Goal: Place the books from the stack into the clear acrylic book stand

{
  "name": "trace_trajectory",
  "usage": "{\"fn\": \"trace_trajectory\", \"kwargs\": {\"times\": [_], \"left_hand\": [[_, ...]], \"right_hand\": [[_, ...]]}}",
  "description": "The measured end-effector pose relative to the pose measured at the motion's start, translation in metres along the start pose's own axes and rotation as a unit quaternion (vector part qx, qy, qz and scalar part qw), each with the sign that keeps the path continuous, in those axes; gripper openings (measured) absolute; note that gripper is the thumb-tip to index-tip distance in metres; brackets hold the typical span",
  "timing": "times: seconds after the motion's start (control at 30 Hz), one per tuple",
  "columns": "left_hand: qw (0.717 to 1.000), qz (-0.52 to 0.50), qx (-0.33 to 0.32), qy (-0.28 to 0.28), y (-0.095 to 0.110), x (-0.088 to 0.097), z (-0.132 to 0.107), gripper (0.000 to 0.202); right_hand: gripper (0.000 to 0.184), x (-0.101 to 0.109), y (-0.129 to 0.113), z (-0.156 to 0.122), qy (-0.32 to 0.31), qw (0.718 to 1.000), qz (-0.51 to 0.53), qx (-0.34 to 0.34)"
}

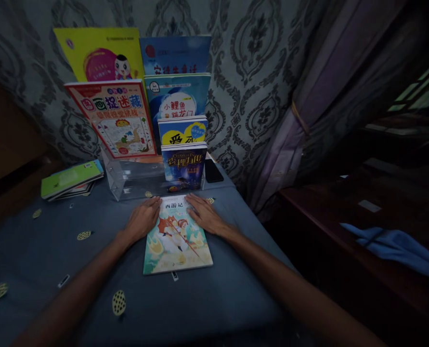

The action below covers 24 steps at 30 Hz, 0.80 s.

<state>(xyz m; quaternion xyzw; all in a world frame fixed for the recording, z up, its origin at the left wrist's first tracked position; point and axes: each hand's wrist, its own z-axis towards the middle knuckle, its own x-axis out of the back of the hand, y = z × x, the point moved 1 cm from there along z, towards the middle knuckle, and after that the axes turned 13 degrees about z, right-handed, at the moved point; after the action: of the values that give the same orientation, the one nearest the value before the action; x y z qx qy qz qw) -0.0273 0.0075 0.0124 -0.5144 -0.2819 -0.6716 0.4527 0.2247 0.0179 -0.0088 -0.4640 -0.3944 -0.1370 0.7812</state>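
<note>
A picture-covered paperback book (178,236) with a pale green and orange cover lies face up on the cloth-covered table. At its upper left edge rests my left hand (145,218), fingers stretched forward and touching the side of the cover. My right hand (207,216) is at the upper right edge, its fingers spread and their tips on the book's border. Neither hand is wrapped round the book. Just beyond the fingertips stands a clear acrylic book stand (138,180), with a dark blue book (184,166) upright at its front right.
Behind stand a red-bordered book (118,120), a yellow book (102,53) and several blue ones. A stack of thin books (71,179) lies at the left. A black phone (213,171) is right of the stand. A tied curtain (290,115) hangs at the right.
</note>
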Motion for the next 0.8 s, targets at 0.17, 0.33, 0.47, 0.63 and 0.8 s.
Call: {"fn": "trace_trajectory", "kwargs": {"times": [0.17,0.33,0.47,0.63,0.8], "left_hand": [[1.000,0.001,0.009,-0.016,-0.001,-0.001,0.001,0.042],[1.000,-0.016,0.017,-0.017,-0.002,-0.005,-0.001,0.044],[0.999,-0.030,0.018,-0.014,-0.002,-0.006,-0.002,0.046],[0.999,-0.034,0.019,-0.012,-0.002,-0.007,-0.003,0.047],[0.999,-0.045,0.021,-0.012,-0.003,-0.009,-0.003,0.046]], "right_hand": [[0.049,0.001,0.000,-0.006,0.002,1.000,0.012,0.005],[0.048,0.001,-0.004,-0.027,0.001,0.999,0.042,0.032],[0.047,0.003,-0.013,-0.048,-0.009,0.997,0.061,0.049],[0.046,0.009,-0.033,-0.081,-0.040,0.995,0.082,0.051],[0.047,0.016,-0.063,-0.119,-0.085,0.992,0.077,0.059]]}}
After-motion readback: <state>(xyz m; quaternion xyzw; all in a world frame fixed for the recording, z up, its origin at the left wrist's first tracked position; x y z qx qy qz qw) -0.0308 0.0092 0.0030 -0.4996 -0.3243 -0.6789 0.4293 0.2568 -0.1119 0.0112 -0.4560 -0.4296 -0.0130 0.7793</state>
